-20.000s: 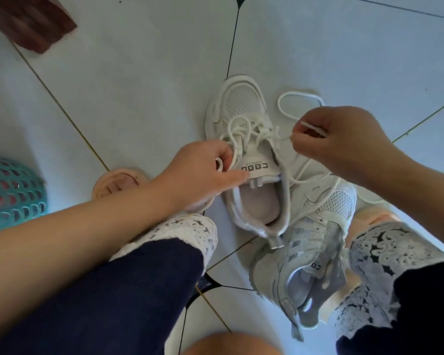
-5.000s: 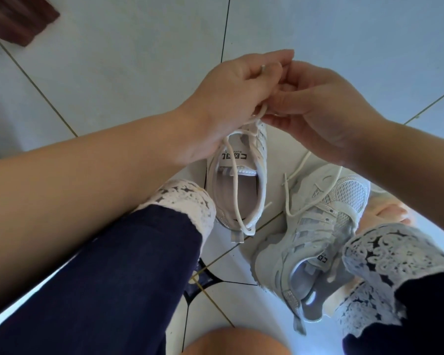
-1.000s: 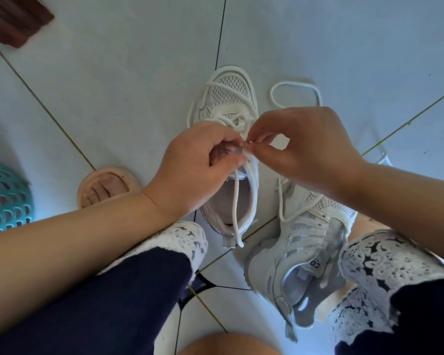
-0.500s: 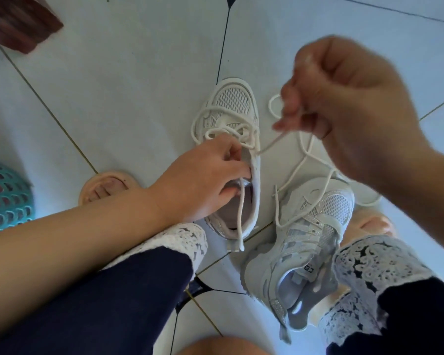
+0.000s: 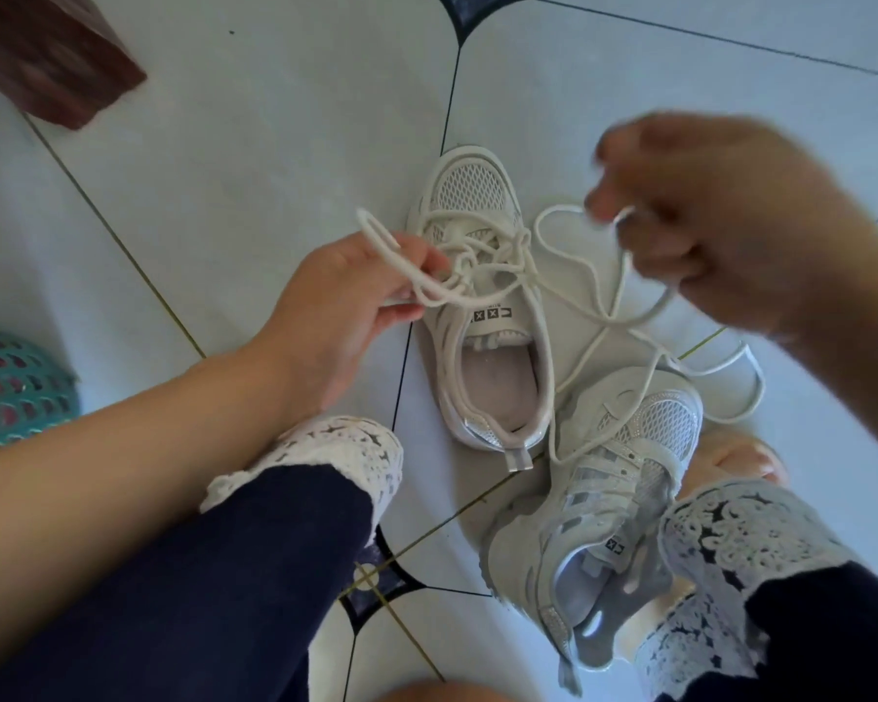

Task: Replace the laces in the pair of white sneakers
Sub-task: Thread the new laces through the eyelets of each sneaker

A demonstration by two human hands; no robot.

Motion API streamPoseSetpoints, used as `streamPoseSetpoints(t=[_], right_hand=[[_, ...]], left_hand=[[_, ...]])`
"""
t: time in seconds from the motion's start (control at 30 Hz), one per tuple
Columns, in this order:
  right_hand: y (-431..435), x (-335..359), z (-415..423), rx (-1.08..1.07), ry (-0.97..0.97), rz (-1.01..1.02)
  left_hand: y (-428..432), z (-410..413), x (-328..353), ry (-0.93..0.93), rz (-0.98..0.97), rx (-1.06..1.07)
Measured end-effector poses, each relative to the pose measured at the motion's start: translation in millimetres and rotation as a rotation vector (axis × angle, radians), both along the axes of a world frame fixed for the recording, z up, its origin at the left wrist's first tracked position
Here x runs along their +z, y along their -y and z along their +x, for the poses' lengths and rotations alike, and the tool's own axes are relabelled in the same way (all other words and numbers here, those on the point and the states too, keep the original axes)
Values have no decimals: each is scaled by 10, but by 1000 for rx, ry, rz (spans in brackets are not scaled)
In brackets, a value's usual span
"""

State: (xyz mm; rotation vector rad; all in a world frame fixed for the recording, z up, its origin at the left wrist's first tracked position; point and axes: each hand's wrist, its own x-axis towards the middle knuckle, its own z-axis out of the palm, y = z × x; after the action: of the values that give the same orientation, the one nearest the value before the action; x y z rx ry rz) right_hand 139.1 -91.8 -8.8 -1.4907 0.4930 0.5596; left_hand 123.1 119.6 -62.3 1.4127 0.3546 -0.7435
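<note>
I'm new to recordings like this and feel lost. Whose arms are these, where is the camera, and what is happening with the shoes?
No machine here: these are a person's two bare hands, filmed by a camera on their head looking down. On the tiled floor sit an upright sneaker and a tipped sneaker nearer their right leg. The left hand pinches a loop of white lace running from the upright sneaker; the blurred right hand grips more lace.
</note>
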Motion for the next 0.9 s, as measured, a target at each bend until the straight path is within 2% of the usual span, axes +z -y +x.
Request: streamPoseSetpoints(t=[0.07, 0.1, 0.17, 0.27, 0.33, 0.4, 0.47, 0.53, 0.6, 0.7, 0.77, 0.83, 0.9], right_hand=[[-98, -218, -137, 338, 61, -462], [-150, -291, -197, 478, 100, -588], [-162, -349, -231, 607, 165, -682], [-112, -314, -134, 589, 277, -789], [-71, -327, -79, 718, 299, -994], [-72, -343, -65, 885, 220, -1093], [-116, -340, -89, 954, 200, -1026], [-131, -279, -89, 821, 199, -826], [-87, -183, -33, 574, 137, -413], [65, -27, 73, 377, 168, 119], [151, 7, 118, 369, 150, 344], [192, 21, 129, 448, 110, 522], [222, 51, 122, 568, 93, 571]], left_hand=[[18, -42, -18, 38, 59, -70], [24, -49, -26, 38, 78, -90], [7, -1, -52, -31, 107, -37], [-104, 144, -65, -70, 151, 85], [-161, 154, -56, 57, 227, -49], [-114, 91, -14, 109, 258, -213], [-23, 25, -20, 108, 318, -349], [61, -11, -73, 141, 404, -455], [89, -12, -134, 162, 457, -435], [100, -22, -163, 183, 461, -407], [107, -34, -160, 183, 433, -387], [89, -34, -177, 156, 416, -330], [76, -28, -178, 133, 399, -311]])
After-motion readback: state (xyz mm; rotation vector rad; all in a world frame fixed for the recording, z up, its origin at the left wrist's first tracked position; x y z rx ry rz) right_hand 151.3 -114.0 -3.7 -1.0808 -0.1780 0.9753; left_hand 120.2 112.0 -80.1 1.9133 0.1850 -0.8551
